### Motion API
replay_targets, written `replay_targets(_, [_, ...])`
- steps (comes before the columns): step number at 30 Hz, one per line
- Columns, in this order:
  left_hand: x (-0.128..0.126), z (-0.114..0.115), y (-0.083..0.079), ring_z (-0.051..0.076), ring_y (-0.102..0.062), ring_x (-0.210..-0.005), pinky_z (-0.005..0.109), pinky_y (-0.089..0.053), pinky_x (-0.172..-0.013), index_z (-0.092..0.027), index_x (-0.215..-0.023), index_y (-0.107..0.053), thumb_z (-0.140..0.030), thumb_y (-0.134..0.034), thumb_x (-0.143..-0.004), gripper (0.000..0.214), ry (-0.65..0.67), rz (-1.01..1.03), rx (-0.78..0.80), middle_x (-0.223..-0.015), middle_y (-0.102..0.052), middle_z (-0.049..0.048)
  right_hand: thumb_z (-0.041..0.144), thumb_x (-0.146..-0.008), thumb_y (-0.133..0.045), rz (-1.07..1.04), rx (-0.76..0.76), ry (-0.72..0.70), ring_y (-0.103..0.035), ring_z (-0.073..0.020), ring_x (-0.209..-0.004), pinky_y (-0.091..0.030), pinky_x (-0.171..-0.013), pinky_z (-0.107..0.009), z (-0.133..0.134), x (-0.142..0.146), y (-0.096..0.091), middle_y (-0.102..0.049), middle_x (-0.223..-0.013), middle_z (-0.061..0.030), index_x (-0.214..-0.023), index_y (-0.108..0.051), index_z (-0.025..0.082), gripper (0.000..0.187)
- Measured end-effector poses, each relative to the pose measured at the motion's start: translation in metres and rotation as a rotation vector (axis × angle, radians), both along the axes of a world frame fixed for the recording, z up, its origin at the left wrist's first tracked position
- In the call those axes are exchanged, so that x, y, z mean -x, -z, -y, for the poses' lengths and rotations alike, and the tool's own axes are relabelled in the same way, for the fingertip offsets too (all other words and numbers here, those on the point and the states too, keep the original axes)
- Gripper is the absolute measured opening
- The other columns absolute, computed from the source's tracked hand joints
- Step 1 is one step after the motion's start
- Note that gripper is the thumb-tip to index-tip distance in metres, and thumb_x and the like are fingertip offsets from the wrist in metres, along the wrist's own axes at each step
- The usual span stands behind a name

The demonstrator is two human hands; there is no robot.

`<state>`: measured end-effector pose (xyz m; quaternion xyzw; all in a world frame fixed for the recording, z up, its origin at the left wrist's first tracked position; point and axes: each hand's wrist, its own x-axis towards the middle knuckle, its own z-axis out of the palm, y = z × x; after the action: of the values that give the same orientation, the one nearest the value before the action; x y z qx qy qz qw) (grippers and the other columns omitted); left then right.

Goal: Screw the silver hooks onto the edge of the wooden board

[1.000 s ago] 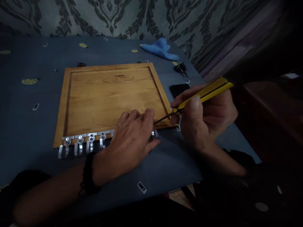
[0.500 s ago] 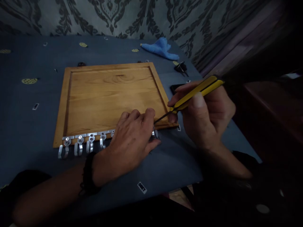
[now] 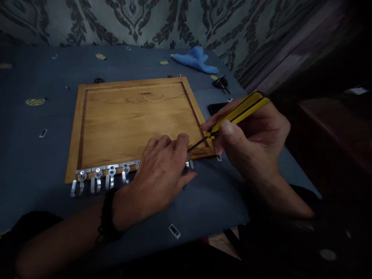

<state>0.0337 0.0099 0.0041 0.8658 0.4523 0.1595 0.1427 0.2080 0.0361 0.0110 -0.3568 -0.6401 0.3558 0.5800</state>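
Note:
A yellow-and-black screwdriver [image 3: 238, 114] is held in my right hand [image 3: 255, 139], its thin shaft slanting down left toward the near edge of the board. My left hand [image 3: 162, 170] is closed over the metal hook rail [image 3: 112, 167], its thumb below, beside a hook [image 3: 190, 165] at the right end. The screwdriver's tip is hidden behind the left index finger. Several silver double hooks show on the rail left of that hand. The rail runs along the near edge of a framed wooden board [image 3: 133, 116] lying flat on the blue cloth.
Behind the board a blue cloth rag [image 3: 194, 60] lies crumpled. Small black keys or a similar metal object [image 3: 221, 84] and a flat black object [image 3: 216, 108] lie to the right. The patterned tablecloth [image 3: 43, 155] covers the surface, with patterned wallpaper [image 3: 136, 19] behind.
My right thumb and fingers have shifted along the screwdriver handle, which sits slightly further left. My left hand stays in place on the rail.

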Motion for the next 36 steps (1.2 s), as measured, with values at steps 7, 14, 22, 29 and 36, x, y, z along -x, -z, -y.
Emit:
replay_targets(7, [0.001,0.001,-0.001,0.026,-0.059,-0.094,0.039,-0.043,-0.081,-0.017,-0.108,-0.045,-0.032,-0.077,-0.08,0.045,0.004,0.002,0.01,-0.098,-0.067,0.003,0.032,-0.088,-0.069,0.033,0.13,-0.081,-0.058,-0.0081,-0.052,-0.049,-0.043,-0.024,0.0,-0.007,-0.001,-0.073,-0.09,0.0004,-0.109,-0.073,0.025,0.022])
replay_targets(14, [0.001,0.0,-0.001,0.028,-0.059,-0.095,0.042,-0.043,-0.082,-0.017,-0.111,-0.044,-0.029,-0.079,-0.078,0.05,-0.012,0.012,0.04,-0.099,-0.068,0.0039,0.024,-0.083,-0.075,-0.037,0.075,-0.085,-0.056,-0.0046,-0.043,-0.05,-0.042,-0.02,-0.001,-0.003,-0.001,-0.074,-0.084,0.0017,-0.094,-0.074,0.022,0.011])
replay_targets(22, [-0.001,-0.001,0.0,0.029,-0.06,-0.098,0.043,-0.044,-0.083,-0.017,-0.113,-0.045,-0.031,-0.08,-0.077,0.052,-0.046,0.001,0.078,-0.1,-0.067,0.0049,0.028,-0.082,-0.076,0.01,0.144,-0.112,-0.059,-0.0064,-0.047,-0.053,-0.043,-0.021,-0.002,-0.009,-0.004,-0.074,-0.084,0.0013,-0.099,-0.074,0.025,0.017])
replay_targets(29, [-0.001,-0.001,-0.004,0.029,-0.059,-0.098,0.043,-0.044,-0.085,-0.016,-0.115,-0.044,-0.03,-0.079,-0.078,0.053,-0.042,-0.003,0.102,-0.102,-0.067,0.0059,0.03,-0.078,-0.08,0.01,0.101,-0.052,-0.057,-0.0058,-0.043,-0.053,-0.041,-0.021,0.001,-0.004,-0.006,-0.073,-0.079,0.0025,-0.092,-0.075,0.023,0.017])
replay_targets(36, [-0.001,-0.001,-0.003,0.028,-0.059,-0.099,0.043,-0.044,-0.085,-0.016,-0.113,-0.044,-0.031,-0.08,-0.077,0.053,-0.034,-0.005,0.107,-0.101,-0.068,0.005,0.032,-0.075,-0.082,-0.083,0.004,0.092,-0.054,-0.0065,-0.041,-0.045,-0.034,-0.022,0.003,0.003,-0.005,-0.07,-0.075,0.0025,-0.077,-0.072,0.024,0.012])
